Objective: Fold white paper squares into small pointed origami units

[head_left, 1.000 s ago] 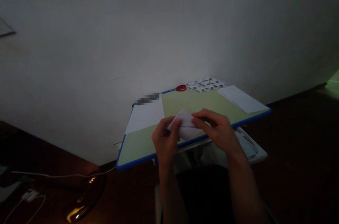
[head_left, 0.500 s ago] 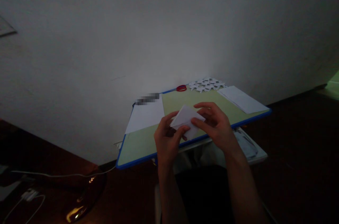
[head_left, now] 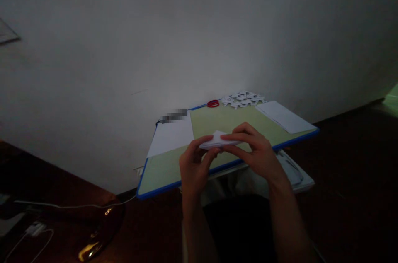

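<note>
The counter (head_left: 164, 178) stands before the wall (head_left: 199, 39). On its left part lies a sheet (head_left: 172, 136), with a blurred-out item (head_left: 173, 116) at the sheet's far edge. Farther right along the counter's far side come the scissors (head_left: 213, 104), then the paper pieces (head_left: 242, 99). The paper stack (head_left: 286, 117) lies right of those and nearer. Between the left hand (head_left: 194, 165) and the right hand (head_left: 259, 151) is the folded paper (head_left: 216, 141), right of the sheet. A tray (head_left: 294, 174) sits lower, beyond the counter's near edge, at right.
</note>
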Motion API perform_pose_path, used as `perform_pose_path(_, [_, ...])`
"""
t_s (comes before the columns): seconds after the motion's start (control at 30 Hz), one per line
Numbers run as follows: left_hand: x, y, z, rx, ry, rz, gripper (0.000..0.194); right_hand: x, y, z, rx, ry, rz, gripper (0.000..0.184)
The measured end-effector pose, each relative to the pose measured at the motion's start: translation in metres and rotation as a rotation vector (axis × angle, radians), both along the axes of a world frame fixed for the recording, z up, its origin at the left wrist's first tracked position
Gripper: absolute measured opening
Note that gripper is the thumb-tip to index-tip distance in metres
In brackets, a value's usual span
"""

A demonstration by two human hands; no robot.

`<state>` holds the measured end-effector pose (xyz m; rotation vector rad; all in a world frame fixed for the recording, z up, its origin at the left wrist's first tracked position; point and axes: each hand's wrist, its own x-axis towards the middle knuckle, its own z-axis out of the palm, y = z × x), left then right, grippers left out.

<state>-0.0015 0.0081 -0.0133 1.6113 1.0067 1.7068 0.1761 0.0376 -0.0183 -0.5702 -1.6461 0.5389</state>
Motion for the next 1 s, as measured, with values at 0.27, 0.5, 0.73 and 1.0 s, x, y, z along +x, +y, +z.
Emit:
perform_pose_path(0.27, [0.000,0.007,0.000,0.203,0.104,0.151,0.016,-0.003,0.002,0.001,0.033,0.060,0.015,0.017])
perform_pose_path(0.5, [0.001,0.006,-0.001,0.201,-0.008,0.061,0.006,-0.006,-0.004,0.005,-0.009,0.071,0.077,0.013])
perform_pose_path(0.73, [0.002,0.000,0.004,0.233,0.034,-0.057,0.013,-0.004,-0.009,0.010,0.104,0.074,0.048,0.014])
perform_pose_path(1.0, [-0.004,-0.009,0.011,0.305,0.174,-0.115,0.022,0.007,-0.015,0.010,0.185,0.006,0.057,0.027])
